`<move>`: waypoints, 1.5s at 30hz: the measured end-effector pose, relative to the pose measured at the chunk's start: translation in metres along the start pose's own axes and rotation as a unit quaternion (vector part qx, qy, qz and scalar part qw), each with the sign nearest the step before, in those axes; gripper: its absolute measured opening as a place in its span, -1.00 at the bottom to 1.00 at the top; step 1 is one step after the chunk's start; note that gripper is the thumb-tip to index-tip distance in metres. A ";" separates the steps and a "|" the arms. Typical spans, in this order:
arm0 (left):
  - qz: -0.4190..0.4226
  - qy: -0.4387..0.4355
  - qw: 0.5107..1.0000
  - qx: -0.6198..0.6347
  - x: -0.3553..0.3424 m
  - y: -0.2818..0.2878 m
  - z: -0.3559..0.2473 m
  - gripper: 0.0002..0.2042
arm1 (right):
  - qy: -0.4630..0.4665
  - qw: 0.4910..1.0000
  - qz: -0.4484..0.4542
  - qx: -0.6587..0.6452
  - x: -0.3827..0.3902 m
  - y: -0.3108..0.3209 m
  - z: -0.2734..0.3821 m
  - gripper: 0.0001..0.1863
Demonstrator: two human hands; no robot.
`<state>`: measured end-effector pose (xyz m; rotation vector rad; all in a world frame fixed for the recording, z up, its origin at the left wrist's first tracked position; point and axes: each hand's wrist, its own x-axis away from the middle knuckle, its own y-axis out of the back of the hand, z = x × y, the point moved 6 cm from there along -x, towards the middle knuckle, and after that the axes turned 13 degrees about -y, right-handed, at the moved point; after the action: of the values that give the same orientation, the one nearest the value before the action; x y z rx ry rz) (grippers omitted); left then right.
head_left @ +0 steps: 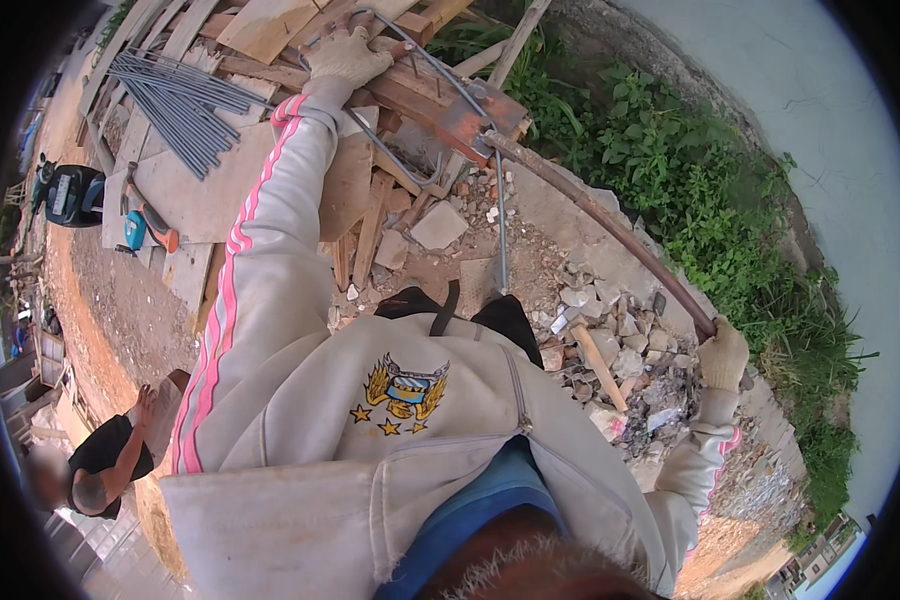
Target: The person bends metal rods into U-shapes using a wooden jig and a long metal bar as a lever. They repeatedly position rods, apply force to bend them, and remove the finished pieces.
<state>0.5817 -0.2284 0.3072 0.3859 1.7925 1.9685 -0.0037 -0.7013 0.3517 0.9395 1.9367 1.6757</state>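
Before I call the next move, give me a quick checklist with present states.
1. Gloved right hand closed on the long rusty metal bar: ok.
2. Bar's far end at the rusty flat metal plate: ok.
3. Bar end firmly engaged with the thin grey steel rod: cannot tell.
4. Gloved left hand holding the rod firmly: cannot tell.
5. Person in black shirt away from the bar: ok.

No lettering (jacket emblem (407,388) included) reads clearly.
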 end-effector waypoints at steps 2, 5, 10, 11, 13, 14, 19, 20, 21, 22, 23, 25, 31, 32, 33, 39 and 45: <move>0.027 0.014 1.000 0.003 0.001 0.003 -0.002 0.04 | 0.032 0.996 0.045 -0.066 -0.002 0.020 0.004 -0.53; -0.006 0.007 1.000 0.011 0.001 0.006 -0.007 0.04 | 0.035 0.986 0.076 -0.146 -0.017 0.040 -0.019 -0.36; 0.004 0.017 0.999 0.037 0.014 0.007 -0.008 0.08 | 0.032 0.999 0.027 -0.008 -0.015 0.137 0.024 -0.32; 0.016 0.017 0.999 0.041 0.011 0.015 -0.011 0.09 | 0.039 0.999 0.007 0.012 -0.015 0.140 0.019 -0.32; 0.021 0.009 0.992 0.121 0.029 0.058 -0.021 0.05 | 0.054 0.998 -0.007 0.041 -0.003 0.148 0.026 -0.35; 0.022 0.010 0.987 0.160 0.039 0.070 -0.021 0.03 | 0.064 0.997 -0.025 0.037 0.001 0.144 0.019 -0.35; -0.010 0.012 0.992 0.129 0.036 0.051 -0.016 0.04 | 0.077 0.992 -0.077 0.058 0.005 0.134 0.016 -0.35; -0.005 0.004 0.992 0.126 0.034 0.051 -0.015 0.03 | 0.076 0.992 -0.088 0.058 0.007 0.135 0.016 -0.35; 0.015 0.004 0.991 0.130 0.032 0.049 -0.013 0.01 | 0.087 0.989 -0.099 0.063 0.004 0.138 0.018 -0.36; 0.036 0.004 0.990 0.134 0.029 0.048 -0.010 0.00 | 0.098 0.987 -0.110 0.069 -0.004 0.141 0.020 -0.37; 0.057 0.003 0.989 0.137 0.028 0.047 -0.010 -0.01 | 0.109 0.984 -0.120 0.075 -0.008 0.143 0.021 -0.38; 0.044 0.014 0.987 0.152 0.032 0.052 -0.013 -0.04 | 0.104 0.986 -0.109 0.064 -0.007 0.138 0.016 -0.38; 0.012 0.025 0.989 0.145 0.032 0.050 -0.014 0.03 | 0.078 0.994 -0.066 0.040 -0.001 0.091 -0.012 -0.36; 0.007 0.027 0.989 0.145 0.034 0.055 -0.016 0.05 | 0.076 0.994 -0.068 0.031 0.000 0.084 -0.013 -0.35; 0.015 0.027 0.989 0.142 0.034 0.056 -0.016 0.06 | 0.076 0.994 -0.073 0.024 -0.001 0.081 -0.011 -0.35; 0.032 0.018 0.989 0.144 0.027 0.044 -0.019 0.09 | 0.087 0.992 -0.086 0.027 -0.010 0.079 -0.005 -0.36; 0.008 0.030 0.991 0.133 0.031 0.053 -0.015 0.03 | 0.100 0.989 -0.110 0.027 -0.018 0.093 0.004 -0.36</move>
<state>0.5399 -0.2287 0.3554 0.4310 2.1027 1.7720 0.0316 -0.7067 0.4394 0.5684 2.1369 1.6498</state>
